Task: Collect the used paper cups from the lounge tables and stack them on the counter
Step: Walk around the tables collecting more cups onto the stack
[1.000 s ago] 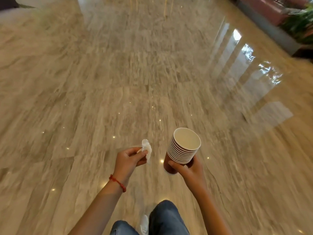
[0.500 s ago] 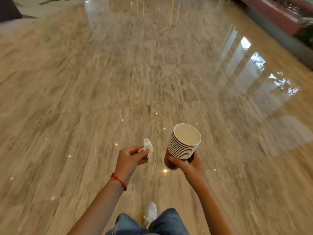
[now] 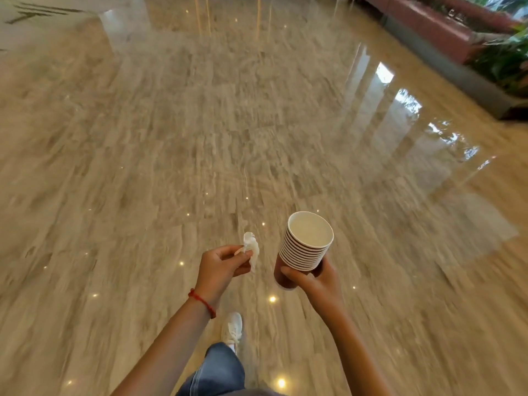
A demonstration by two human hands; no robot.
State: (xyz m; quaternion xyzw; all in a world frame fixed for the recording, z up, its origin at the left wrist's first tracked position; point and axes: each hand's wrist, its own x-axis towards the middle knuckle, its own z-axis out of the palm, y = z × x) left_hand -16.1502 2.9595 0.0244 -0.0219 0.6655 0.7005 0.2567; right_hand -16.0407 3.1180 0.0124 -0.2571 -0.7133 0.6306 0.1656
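Note:
A stack of several nested paper cups (image 3: 305,247), white-rimmed with a dark red outer wall, is tilted slightly left in front of me. My right hand (image 3: 317,278) grips the stack low down, fingers curled round its base. To its left, my left hand (image 3: 221,265) pinches a crumpled white tissue (image 3: 251,248) between thumb and fingers; a red string bracelet sits on that wrist. Both hands hover over the floor at waist height, a short gap apart.
Polished beige marble floor (image 3: 200,124) stretches ahead, reflecting windows and ceiling lights. A dark red sofa (image 3: 428,27) and green plants (image 3: 505,61) line the far right edge. My jeans leg and white shoe (image 3: 233,328) show below.
The view has moved forward over the floor; the white shoe has stepped out ahead. Both hands keep the same hold on the tissue and the cup stack.

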